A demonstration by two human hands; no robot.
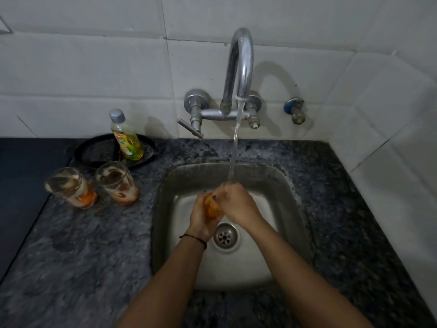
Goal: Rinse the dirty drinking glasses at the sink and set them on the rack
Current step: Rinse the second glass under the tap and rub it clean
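Far left on the counter (82, 245): two dirty glasses (71, 188) (117, 183), upright, close together, orange residue at the bottoms, waiting. Behind them, a yellow dish soap bottle (126, 138) standing in a dark round tray (94, 150) (label too blurred to read). Over the sink (290, 209), left hand (201, 218) wrapped around a third glass (211, 208), orange-stained, tilted under the running tap (238, 74). Right hand (238, 204) closed over the rim, fingers apparently rubbing. Rinsing step, seemingly first of three. Next: clear the residue, tip out water, carry to a rack, not in view
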